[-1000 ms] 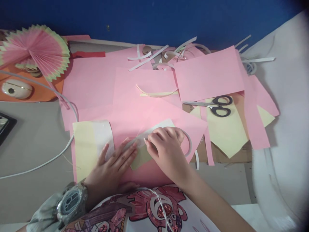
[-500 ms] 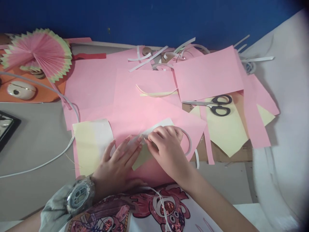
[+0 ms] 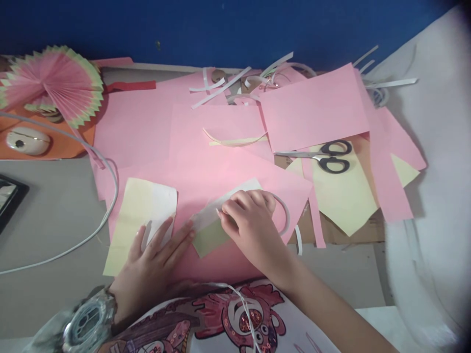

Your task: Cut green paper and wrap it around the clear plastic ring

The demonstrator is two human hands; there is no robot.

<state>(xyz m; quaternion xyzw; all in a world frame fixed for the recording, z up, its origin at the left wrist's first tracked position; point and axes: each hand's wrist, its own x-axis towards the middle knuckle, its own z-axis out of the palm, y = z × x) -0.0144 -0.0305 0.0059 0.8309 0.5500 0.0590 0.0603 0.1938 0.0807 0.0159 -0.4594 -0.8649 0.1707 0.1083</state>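
My left hand [image 3: 154,262] lies flat with fingers spread, over the right edge of a yellow-and-white paper piece [image 3: 136,211]. Its longest fingertips touch the left end of a smaller yellow-green paper piece [image 3: 209,240] that has a white band. Above the right part of this smaller piece, my right hand [image 3: 250,215] is closed in a pinch on a thin white strip. The strip [image 3: 286,215] loops out past the knuckles to the right; its short tip shows at the thumb. Large pink sheets [image 3: 147,127] lie under both pieces.
Black-handled scissors [image 3: 333,157] rest on yellow paper at the right. Paper offcuts [image 3: 221,90] are scattered at the back. A pleated pink-and-green paper fan [image 3: 55,83] and a white case [image 3: 28,141] sit at the left, where a white cable [image 3: 117,181] curves past.
My left hand has slid left and down, off most of the smaller paper piece. The yellow-and-white piece has turned and shifted slightly. My right hand keeps its pinch in nearly the same spot.
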